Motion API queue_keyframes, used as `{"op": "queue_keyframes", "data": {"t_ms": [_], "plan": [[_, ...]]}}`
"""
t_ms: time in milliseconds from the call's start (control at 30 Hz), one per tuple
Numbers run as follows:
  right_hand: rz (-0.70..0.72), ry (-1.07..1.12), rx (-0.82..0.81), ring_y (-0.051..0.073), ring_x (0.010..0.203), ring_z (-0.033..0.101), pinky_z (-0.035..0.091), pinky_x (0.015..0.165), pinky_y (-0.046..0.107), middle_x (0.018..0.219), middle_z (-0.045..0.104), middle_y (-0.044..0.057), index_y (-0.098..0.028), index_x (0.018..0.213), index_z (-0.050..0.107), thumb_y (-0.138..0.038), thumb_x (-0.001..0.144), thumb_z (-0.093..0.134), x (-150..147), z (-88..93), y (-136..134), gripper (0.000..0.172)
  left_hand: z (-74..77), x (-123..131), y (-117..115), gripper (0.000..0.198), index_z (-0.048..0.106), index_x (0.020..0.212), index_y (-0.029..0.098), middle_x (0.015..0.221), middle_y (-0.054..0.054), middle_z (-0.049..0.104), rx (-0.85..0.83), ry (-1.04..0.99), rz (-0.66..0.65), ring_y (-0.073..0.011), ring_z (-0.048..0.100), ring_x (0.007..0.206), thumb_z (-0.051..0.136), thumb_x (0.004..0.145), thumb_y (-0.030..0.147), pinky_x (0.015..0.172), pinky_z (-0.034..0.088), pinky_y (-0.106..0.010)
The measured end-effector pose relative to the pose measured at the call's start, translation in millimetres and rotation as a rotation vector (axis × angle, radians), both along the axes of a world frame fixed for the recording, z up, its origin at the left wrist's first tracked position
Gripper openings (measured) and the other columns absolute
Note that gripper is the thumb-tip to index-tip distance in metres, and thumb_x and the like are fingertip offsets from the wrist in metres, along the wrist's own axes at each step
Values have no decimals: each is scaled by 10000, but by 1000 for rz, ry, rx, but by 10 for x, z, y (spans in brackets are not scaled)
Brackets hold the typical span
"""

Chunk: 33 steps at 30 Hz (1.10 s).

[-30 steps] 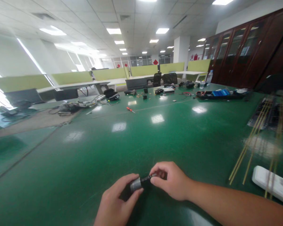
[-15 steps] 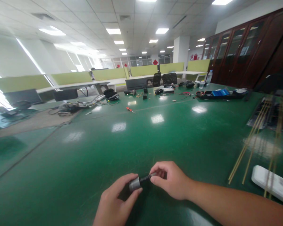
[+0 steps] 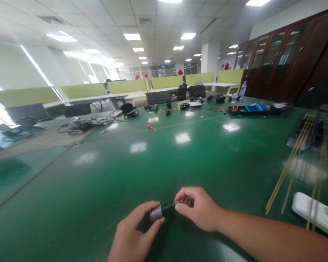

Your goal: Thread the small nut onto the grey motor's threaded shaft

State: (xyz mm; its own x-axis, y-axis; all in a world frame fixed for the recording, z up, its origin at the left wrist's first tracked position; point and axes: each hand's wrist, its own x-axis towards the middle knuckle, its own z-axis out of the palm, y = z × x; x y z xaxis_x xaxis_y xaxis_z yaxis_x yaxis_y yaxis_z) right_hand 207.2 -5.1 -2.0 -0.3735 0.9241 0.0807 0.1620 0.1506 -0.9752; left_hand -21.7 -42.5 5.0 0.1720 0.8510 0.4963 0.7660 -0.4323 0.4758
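Observation:
My left hand (image 3: 139, 225) grips a grey metal cylinder (image 3: 155, 214) between thumb and fingers, tilted slightly up to the right. A thin black shaft (image 3: 168, 206) sticks out of its right end. At the shaft's far tip my right hand (image 3: 195, 207) pinches a small metallic piece (image 3: 176, 202) between thumb and forefinger. The fingers partly cover this piece, and I cannot tell its kind. Both hands are low over the green tabletop (image 3: 158, 167), close to its near side.
A red screwdriver (image 3: 151, 127) lies further back. Thin wooden sticks (image 3: 289, 165) and a white oblong object (image 3: 315, 214) are on the right. Along the far edge stand a black tray (image 3: 257, 110) with blue material and a clear bottle (image 3: 243, 89). Cables and parts (image 3: 80, 125) clutter the left.
My right fingertips have shifted a touch to the right, at the shaft's tip. My left hand and the cylinder stay in place.

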Motion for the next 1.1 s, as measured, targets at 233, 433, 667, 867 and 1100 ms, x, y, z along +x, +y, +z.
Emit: {"op": "queue_keyframes", "data": {"t_ms": [233,433,667,867,1100], "plan": [[-5,5,2,120,630,514,408,613,239,670,588,-17,-148,842,701,-216,795,661,5,17,-2,93,31,1,-3,229,726,1028,322,982,47,775,13,-3,-5,-171,756,853,729,811,394,819,611,-237],[-10,-3,4,117,630,516,409,615,235,665,589,-21,-153,835,697,-213,794,664,8,20,0,79,37,-11,-25,217,727,1013,330,971,55,775,18,-3,-1,-165,756,841,735,805,392,799,611,-221],[-10,-3,-4,118,629,512,405,610,237,666,582,-22,-158,832,688,-217,799,660,16,19,-9,73,17,-9,-7,238,741,1021,286,984,3,777,1,1,4,-202,757,859,723,814,403,821,619,-271],[-7,2,4,118,621,504,400,607,239,658,574,-24,-156,821,679,-206,797,652,12,35,4,62,-2,-34,-5,249,740,1032,289,1008,5,774,-16,8,7,-202,754,885,724,818,417,843,614,-276],[-13,1,2,116,615,494,391,599,236,641,555,-31,-152,815,663,-199,798,649,12,19,2,53,7,-27,-18,257,734,1052,293,1021,7,772,-35,9,15,-201,752,896,720,826,415,842,614,-278]]}}
